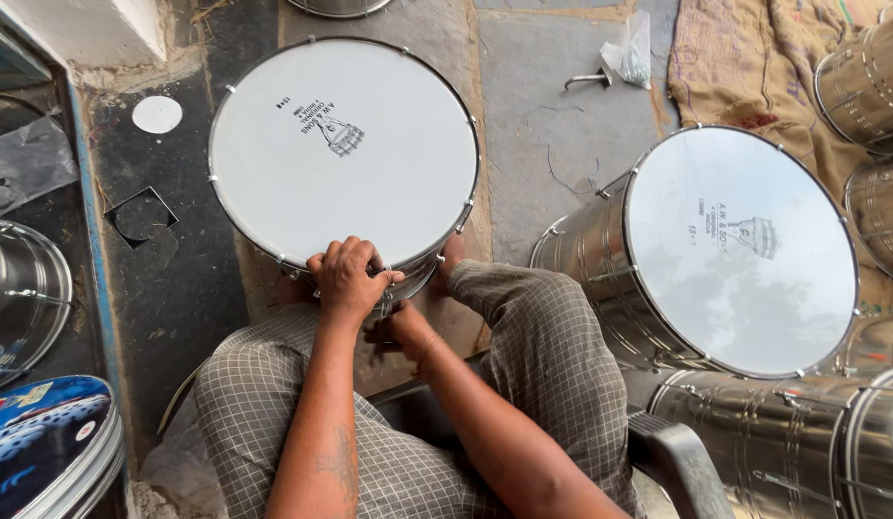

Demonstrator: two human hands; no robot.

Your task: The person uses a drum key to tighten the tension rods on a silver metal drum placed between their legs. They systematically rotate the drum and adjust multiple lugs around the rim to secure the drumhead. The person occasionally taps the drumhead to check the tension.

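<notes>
A white-headed drum with a steel hoop stands on the stone floor between the seated person's knees, its near rim right at the hands. The left hand lies over that near rim, fingers curled down and pressed together on the hoop and the small metal tension fitting there. The right hand sits just below and beside it, under the rim against the drum's side; its fingers are bunched around the same fitting, though whether they pinch it or a small tool cannot be told, since the left hand hides them. So the drum's head spreads away from the grip toward the floor's far edge, and only its nearest rim is held.

A second drum leans on its side near the floor's right edge, among bare steel drum shells. A small bag of hardware lies toward the far edge
</notes>
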